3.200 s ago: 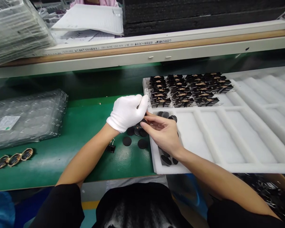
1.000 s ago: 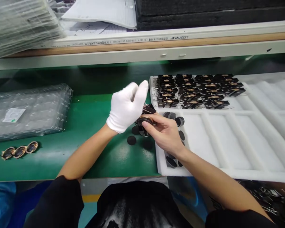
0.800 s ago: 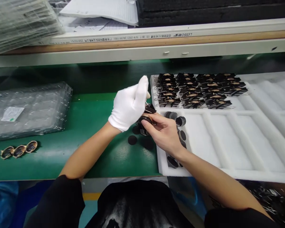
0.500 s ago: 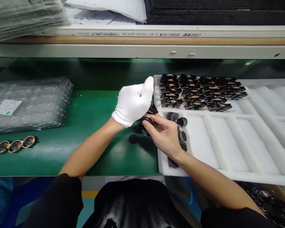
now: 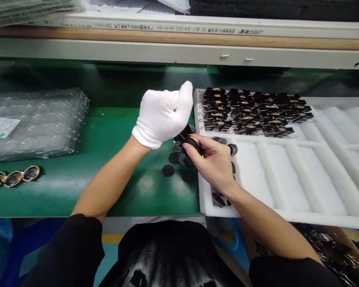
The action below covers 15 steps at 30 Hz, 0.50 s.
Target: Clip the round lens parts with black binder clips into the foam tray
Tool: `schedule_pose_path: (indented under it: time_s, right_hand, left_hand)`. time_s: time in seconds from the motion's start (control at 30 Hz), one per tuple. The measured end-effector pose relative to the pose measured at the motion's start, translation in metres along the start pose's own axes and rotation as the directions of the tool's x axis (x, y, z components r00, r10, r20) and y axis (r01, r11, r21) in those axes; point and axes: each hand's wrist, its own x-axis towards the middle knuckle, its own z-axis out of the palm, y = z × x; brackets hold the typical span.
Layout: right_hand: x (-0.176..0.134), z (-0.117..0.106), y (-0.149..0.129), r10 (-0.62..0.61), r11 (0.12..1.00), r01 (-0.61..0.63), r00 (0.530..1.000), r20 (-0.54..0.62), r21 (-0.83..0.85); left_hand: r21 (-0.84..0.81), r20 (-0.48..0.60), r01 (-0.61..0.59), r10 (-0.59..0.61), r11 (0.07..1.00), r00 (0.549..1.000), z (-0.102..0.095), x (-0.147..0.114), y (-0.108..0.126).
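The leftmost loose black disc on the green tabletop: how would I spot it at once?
On the green tabletop, find the left edge of the white tray. Beside that edge, below the white-gloved left hand in the picture, lies a group of small round discs. The loose black disc is the one farthest left of them all.

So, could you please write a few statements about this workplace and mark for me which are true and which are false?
1. The left hand wears a white glove. True.
2. The right hand is gloved too. False: it is bare.
3. Black clips sit in the white tray. True.
4. All the black discs are in the white tray. False: several black discs lie on the green table.
5. The right hand holds a dark piece. True.
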Motion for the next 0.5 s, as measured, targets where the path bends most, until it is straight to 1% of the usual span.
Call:
schedule_pose_path:
  time_s: [0.07, 0.2, 0.33, 0.4, 0.47, 0.5]
  right_hand:
    - [0.000, 0.000, -0.002, -0.011, 0.999, 0.013, 1.000, 0.027, -0.052]
    - [-0.001, 0.001, -0.007, -0.042, 0.995, 0.045, 0.999, 0.035, -0.085]
    - [0.000, 0.000, -0.007, -0.056, 0.995, 0.058, 0.998, 0.029, -0.087]
    - [0.002, -0.002, -0.004, -0.057, 0.990, 0.060, 0.998, 0.027, -0.124]
    - [0.005, -0.006, 0.001, -0.121, 0.970, 0.116, 0.993, -0.008, -0.215]
    - [0.007, -0.009, 0.005, -0.190, 0.945, 0.176, 0.982, -0.025, -0.276]
  left_hand:
    - [0.058, 0.039, -0.049, 0.047, 0.997, 0.998, 0.001, -0.001, 0.002]
    - [0.094, 0.102, -0.027, 0.017, 0.995, 0.995, 0.004, -0.003, 0.006]
    - [0.065, 0.131, 0.042, -0.051, 0.997, 0.990, 0.000, -0.003, 0.013]
    - [0.034, 0.169, 0.091, -0.096, 0.995, 0.981, -0.004, -0.003, 0.014]
    - [-0.010, 0.214, 0.119, -0.114, 0.993, 0.970, -0.008, -0.005, 0.013]
    - [-0.037, 0.215, 0.136, -0.125, 0.990, 0.969, -0.010, -0.006, 0.012]
